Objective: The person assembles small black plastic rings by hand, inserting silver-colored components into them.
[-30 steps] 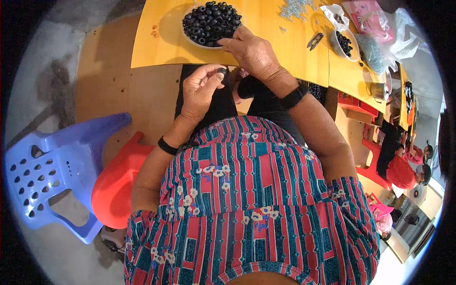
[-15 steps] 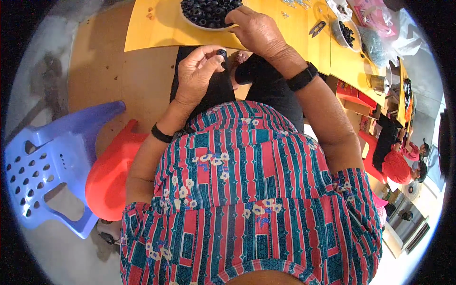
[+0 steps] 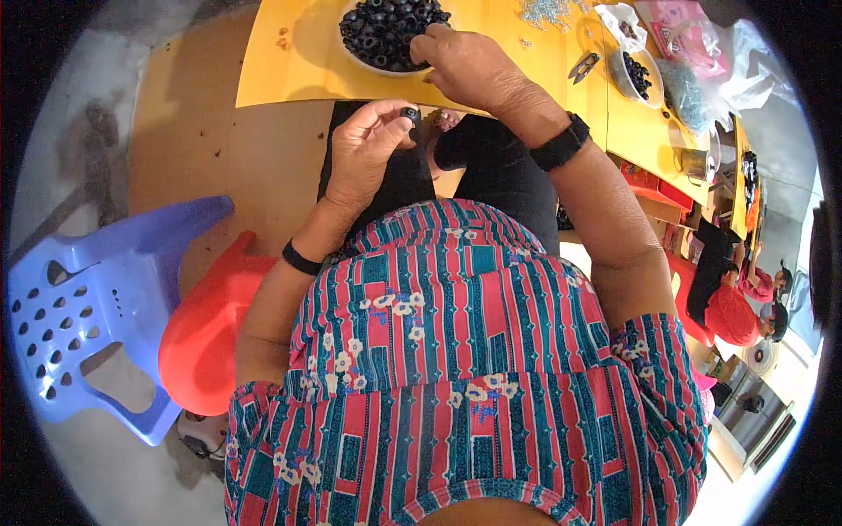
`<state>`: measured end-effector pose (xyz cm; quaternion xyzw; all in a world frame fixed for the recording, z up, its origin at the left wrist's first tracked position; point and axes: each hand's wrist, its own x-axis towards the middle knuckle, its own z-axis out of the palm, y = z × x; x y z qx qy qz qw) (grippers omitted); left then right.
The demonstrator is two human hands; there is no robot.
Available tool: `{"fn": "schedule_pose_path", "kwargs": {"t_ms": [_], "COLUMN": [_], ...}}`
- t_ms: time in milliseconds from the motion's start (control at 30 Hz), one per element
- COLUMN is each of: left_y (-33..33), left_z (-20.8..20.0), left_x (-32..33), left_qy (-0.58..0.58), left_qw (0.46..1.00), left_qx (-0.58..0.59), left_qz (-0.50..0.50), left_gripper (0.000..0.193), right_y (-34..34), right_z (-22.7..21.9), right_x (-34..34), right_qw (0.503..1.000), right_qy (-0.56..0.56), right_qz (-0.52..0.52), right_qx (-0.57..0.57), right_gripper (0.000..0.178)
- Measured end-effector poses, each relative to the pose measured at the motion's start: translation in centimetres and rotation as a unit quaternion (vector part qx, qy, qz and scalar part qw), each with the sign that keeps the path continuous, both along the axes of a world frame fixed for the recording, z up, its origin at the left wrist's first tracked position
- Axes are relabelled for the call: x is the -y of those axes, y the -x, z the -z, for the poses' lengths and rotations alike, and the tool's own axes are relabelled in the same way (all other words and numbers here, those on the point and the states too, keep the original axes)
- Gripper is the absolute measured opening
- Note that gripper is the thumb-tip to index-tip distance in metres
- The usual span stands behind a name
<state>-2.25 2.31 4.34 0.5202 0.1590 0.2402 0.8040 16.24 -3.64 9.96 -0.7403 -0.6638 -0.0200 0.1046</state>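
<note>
In front of my lap, my left hand (image 3: pixel 360 158) pinches a small black ring-shaped piece (image 3: pixel 410 114) between thumb and fingertips, with its round hole facing up. My right hand (image 3: pixel 474 74) reaches over the right side of a white bowl (image 3: pixel 353 60) on the yellow table. Its fingers are bent together at the edge of the heap of black ring-shaped pieces (image 3: pixel 386 31); whatever they grip is hidden. Both wrists wear dark bands.
Thread snips (image 3: pixel 583 67) lie right of the bowl on the yellow table (image 3: pixel 289 70). Beyond are a smaller bowl of black pieces (image 3: pixel 638 74), small clear pieces (image 3: pixel 545 12) and plastic bags (image 3: pixel 745 66). Blue (image 3: pixel 96 298) and red (image 3: pixel 210 333) plastic chairs stand left. People sit far right.
The table and bowl sit slightly lower in the picture. My right fingers have drawn in more closely at the heap's edge. My left hand keeps its pinch on the black piece.
</note>
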Motion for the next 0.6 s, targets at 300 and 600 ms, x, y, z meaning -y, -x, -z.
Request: {"fn": "schedule_pose_path", "kwargs": {"t_ms": [300,600], "left_y": [0.2,-0.2], "left_z": [-0.4,-0.3], "left_x": [0.1,0.3], "left_qy": [-0.01,0.003], "left_qw": [0.999,1.0], "left_qx": [-0.039,-0.023], "left_qz": [-0.016,-0.014], "left_gripper": [0.022,0.021], "right_y": [-1.3,-3.0], "right_z": [-0.1,0.6], "right_x": [-0.7,0.6], "right_qw": [0.998,0.976], "right_qy": [0.018,-0.031], "right_qz": [-0.045,-0.067], "right_qx": [-0.047,-0.205], "right_gripper": [0.025,0.022]}}
